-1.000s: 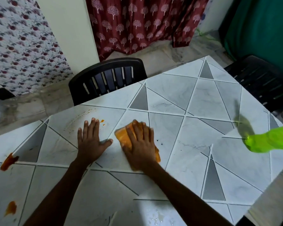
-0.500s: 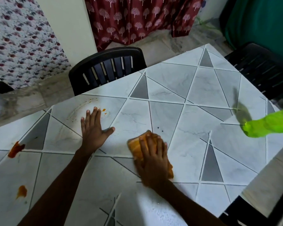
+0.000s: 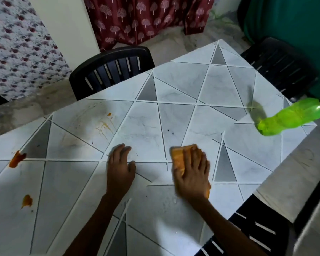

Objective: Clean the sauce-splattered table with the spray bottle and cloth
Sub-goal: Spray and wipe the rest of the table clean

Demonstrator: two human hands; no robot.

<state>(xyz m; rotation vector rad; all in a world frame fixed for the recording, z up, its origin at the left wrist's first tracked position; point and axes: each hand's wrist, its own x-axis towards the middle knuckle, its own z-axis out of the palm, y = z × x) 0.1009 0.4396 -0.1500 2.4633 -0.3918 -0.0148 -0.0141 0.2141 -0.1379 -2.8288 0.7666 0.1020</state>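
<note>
My right hand (image 3: 192, 172) presses an orange cloth (image 3: 178, 157) flat on the grey-and-white tiled table (image 3: 183, 85), fingers spread over it. My left hand (image 3: 119, 167) rests flat on the table to the left of the cloth, holding nothing. Orange-red sauce blobs lie at the left: one (image 3: 17, 159) on a white seam, another (image 3: 27, 200) nearer me. Thin sauce smears (image 3: 104, 125) streak the tile beyond my left hand. A bright green spray bottle (image 3: 292, 116) stands at the table's right edge; its head is cut off by the frame.
A black slatted chair (image 3: 111, 70) stands at the table's far side. Another black chair (image 3: 279, 65) is at the right, a third (image 3: 251, 231) at the near right corner. A red patterned curtain (image 3: 146, 17) hangs behind.
My right hand has slid the cloth toward me and to the right across the table. My left hand has drawn back toward me, uncovering the sauce smears.
</note>
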